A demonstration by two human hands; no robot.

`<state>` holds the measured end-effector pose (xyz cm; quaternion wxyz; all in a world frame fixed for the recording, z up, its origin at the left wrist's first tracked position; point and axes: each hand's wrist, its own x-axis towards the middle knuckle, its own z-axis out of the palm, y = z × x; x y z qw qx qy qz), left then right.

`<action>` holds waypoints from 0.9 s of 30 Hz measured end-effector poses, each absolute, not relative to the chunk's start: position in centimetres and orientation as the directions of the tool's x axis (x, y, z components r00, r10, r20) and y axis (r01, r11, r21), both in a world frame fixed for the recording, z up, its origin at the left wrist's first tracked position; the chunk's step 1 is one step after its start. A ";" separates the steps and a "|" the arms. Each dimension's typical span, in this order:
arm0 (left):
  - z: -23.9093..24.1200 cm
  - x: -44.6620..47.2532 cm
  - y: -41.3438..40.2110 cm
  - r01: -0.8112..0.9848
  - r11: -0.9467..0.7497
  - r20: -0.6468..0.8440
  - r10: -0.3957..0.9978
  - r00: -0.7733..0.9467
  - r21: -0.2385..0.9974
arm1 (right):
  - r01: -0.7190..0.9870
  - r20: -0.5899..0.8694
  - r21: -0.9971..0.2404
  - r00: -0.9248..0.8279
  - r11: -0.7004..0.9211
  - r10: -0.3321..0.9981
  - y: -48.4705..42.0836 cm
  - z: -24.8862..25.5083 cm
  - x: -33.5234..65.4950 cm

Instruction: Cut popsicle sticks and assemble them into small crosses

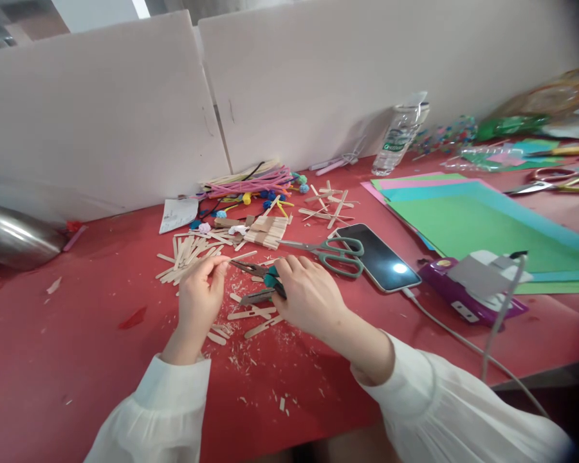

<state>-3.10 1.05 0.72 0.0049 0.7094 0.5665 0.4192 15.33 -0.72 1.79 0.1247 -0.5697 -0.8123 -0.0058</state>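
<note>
My right hand [309, 292] is wrapped round needle-nose pliers [249, 267] with teal and black handles, their jaws aimed left. At the jaw tips, my left hand [200, 292] has thumb and forefinger pinched together; whatever is between them is too small to name. Beneath the pliers lies a utility knife [257, 297], its blade side to the left. Wooden craft sticks [188, 256] are heaped behind my left hand, and a few cut sticks [251, 314] lie among shavings below the knife. Grey-green scissors [340, 255] rest just beyond my right hand.
A phone [379, 257] on a cable lies right of the scissors, near a purple power strip [463, 289]. Coloured paper sheets [482, 218] and a water bottle [399, 138] are farther right. Pipe cleaners [251, 183] lie by the white partition [101, 116]. A metal container [19, 235] sits left.
</note>
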 end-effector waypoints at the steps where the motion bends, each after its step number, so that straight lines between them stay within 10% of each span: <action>1: 0.7 -3.1 1.1 0.799 -0.346 0.579 0.815 -0.004 0.491 | 0.926 0.212 -0.132 -0.323 0.354 0.923 -0.7 1.8 15.3; 27: 0.6 -3.1 1.3 0.832 -0.371 0.616 0.786 0.046 0.412 | 0.943 0.098 -0.198 -0.253 0.268 0.962 -1.2 2.2 14.9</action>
